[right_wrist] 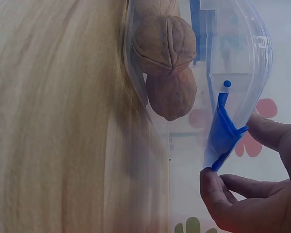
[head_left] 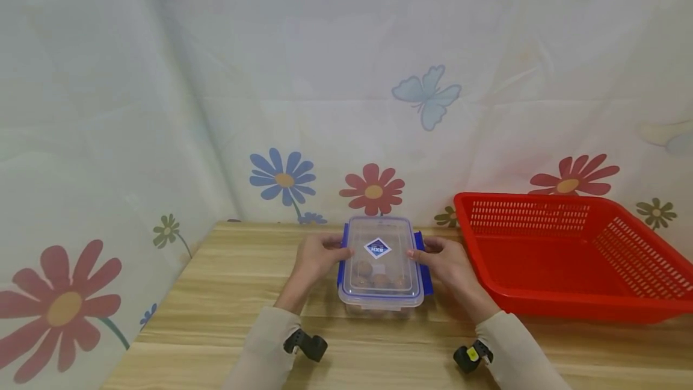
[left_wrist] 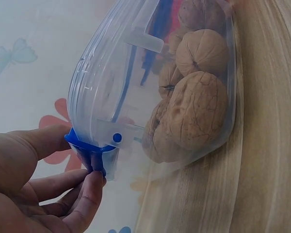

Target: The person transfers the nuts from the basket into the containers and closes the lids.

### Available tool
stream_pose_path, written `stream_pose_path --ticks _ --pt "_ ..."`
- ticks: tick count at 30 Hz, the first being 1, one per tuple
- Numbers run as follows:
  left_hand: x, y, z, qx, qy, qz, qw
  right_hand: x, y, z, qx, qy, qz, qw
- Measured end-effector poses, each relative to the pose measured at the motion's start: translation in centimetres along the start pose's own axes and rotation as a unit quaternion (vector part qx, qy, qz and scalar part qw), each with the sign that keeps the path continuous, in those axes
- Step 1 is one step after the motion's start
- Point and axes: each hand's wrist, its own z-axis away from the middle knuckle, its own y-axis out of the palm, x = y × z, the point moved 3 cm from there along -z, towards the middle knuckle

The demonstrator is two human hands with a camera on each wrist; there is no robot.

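A clear plastic food container [head_left: 379, 230] with a blue-rimmed lid sits on the wooden table, a blue and white diamond label on its top. Several walnuts [left_wrist: 199, 109] lie in the bottom of it. On its left side my left hand [head_left: 318, 256] has the thumb on the lid's edge and curled fingers at the blue side latch [left_wrist: 91, 145]. Opposite, my right hand [head_left: 448, 262] rests its thumb on the lid's edge, fingertips under the other blue latch [right_wrist: 223, 140]. Both latches slant outward from the container wall.
To the right stands a red plastic basket [head_left: 541, 266] with slotted walls, near my right forearm. Behind the table [head_left: 216, 300] hangs a white cloth [head_left: 325, 77] printed with flowers and a butterfly. A small black camera is strapped to each wrist.
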Motion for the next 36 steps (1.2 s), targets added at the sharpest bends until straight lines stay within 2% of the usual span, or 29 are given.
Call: stream_pose_path --ticks 9,20,36 --pt "-0.01 -0.02 0.13 0.001 0.0 0.002 1.0 0.06 0.05 0.15 -0.007 -0.017 -0.007 1.0" --pt "0.0 0.05 0.12 -0.002 0.004 0.007 1.0 0.1 0.11 0.18 -0.007 -0.014 -0.023 1.0" --pt "0.14 0.02 0.17 0.0 0.0 0.012 0.9999 0.51 0.27 0.55 -0.006 -0.033 -0.016 0.999"
